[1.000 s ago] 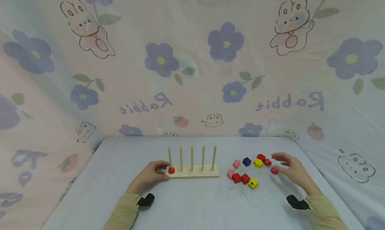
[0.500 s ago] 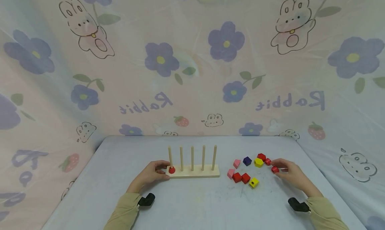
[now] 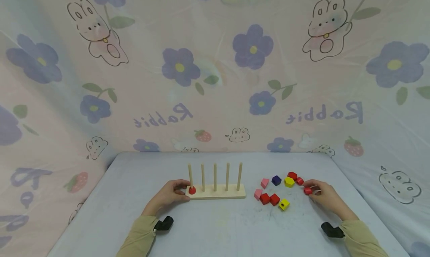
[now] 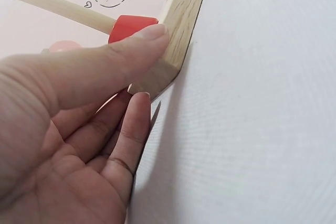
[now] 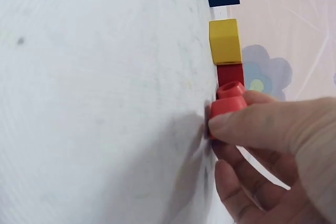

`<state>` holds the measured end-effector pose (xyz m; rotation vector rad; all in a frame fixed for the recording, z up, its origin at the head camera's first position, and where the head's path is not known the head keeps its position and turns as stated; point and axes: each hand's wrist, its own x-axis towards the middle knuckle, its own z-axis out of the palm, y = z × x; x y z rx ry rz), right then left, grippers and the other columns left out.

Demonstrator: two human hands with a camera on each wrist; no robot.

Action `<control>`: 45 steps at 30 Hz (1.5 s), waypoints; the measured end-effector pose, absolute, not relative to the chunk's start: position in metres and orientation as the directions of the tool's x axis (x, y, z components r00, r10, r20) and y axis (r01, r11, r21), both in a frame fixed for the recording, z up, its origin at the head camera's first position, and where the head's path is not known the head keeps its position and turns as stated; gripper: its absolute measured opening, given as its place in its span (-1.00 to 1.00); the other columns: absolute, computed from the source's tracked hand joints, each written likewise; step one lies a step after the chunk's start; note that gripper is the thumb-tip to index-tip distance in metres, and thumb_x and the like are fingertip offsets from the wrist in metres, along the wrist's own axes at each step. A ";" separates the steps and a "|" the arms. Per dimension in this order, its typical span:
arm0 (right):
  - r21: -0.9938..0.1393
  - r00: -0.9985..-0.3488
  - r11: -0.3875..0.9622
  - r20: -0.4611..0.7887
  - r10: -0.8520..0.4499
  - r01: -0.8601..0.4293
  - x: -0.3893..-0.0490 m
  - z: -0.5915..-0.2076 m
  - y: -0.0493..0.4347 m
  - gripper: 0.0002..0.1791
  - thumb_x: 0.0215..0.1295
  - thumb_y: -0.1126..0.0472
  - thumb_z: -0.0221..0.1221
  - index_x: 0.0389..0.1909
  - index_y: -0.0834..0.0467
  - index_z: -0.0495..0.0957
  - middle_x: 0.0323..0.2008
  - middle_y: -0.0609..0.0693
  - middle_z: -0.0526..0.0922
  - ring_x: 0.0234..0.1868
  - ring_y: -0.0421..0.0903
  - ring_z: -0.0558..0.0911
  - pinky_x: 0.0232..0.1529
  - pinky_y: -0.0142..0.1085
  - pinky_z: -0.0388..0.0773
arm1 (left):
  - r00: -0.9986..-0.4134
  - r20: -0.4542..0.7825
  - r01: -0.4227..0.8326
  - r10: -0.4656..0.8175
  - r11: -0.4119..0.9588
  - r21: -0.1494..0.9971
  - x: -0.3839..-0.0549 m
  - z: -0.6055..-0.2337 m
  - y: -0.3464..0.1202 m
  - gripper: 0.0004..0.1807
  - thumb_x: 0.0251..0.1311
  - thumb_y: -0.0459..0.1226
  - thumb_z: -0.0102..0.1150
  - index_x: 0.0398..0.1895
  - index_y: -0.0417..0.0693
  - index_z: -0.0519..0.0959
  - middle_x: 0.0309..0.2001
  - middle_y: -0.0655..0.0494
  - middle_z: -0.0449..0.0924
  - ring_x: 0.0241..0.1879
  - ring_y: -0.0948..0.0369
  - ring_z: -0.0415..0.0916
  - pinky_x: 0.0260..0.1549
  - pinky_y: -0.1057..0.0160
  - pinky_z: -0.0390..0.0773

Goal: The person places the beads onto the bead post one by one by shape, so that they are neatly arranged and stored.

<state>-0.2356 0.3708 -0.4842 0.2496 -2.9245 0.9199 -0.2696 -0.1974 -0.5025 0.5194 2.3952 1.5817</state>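
Note:
A wooden peg board (image 3: 218,194) with several upright pegs stands left of centre on the table. My left hand (image 3: 168,194) grips its left end; in the left wrist view the thumb lies along the front edge by a red bead (image 4: 134,27). That bead sits at the foot of the leftmost peg. At the right, my right hand (image 3: 325,195) pinches a small red bead (image 5: 227,106) between thumb and fingers, low at the tabletop. Just beyond it in the head view is another small red bead (image 3: 299,181).
Between board and right hand lie loose wooden beads: a dark blue one (image 3: 276,180), pink ones (image 3: 258,194), red ones (image 3: 274,200) and yellow ones (image 3: 284,204). A printed cloth (image 3: 215,81) hangs behind the white table (image 3: 215,231).
My right hand has come down and in to the small red bead, and its fingers have closed round it. My left hand stays on the board's end.

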 end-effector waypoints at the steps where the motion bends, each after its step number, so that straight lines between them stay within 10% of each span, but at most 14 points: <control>1: -0.561 -0.984 0.809 0.117 -0.133 -0.176 -0.235 -0.484 0.370 -0.63 0.06 0.49 0.30 -0.06 0.29 0.54 -0.11 0.16 0.58 -0.18 0.05 0.55 -0.20 -0.12 0.62 | -0.914 0.007 0.167 0.405 0.361 0.918 -0.268 -0.500 -0.196 -0.40 -0.07 -0.37 0.47 0.11 -0.31 0.49 -0.01 -0.11 0.55 -0.23 0.11 0.56 -0.18 0.26 0.56; 20: -0.576 -0.875 0.668 0.404 -0.268 -0.471 -0.238 -0.403 0.323 -0.63 0.16 0.42 0.28 0.02 0.26 0.51 -0.11 0.13 0.61 -0.19 -0.18 0.60 -0.19 -0.60 0.52 | -0.913 0.006 0.171 0.408 0.368 0.914 -0.267 -0.504 -0.200 -0.38 -0.06 -0.33 0.47 0.12 -0.30 0.49 -0.01 -0.09 0.54 -0.23 0.13 0.55 -0.18 0.26 0.56; 45: -0.699 -0.696 0.209 0.538 -0.476 -0.684 -0.259 -0.335 0.141 -0.63 0.16 0.45 0.27 0.01 0.22 0.56 -0.08 0.07 0.60 -0.18 -0.03 0.61 -0.10 -0.37 0.58 | -0.906 0.028 0.189 0.422 0.346 0.919 -0.271 -0.505 -0.200 -0.40 -0.07 -0.36 0.47 0.11 -0.30 0.50 -0.03 -0.10 0.54 -0.25 0.15 0.55 -0.21 0.33 0.56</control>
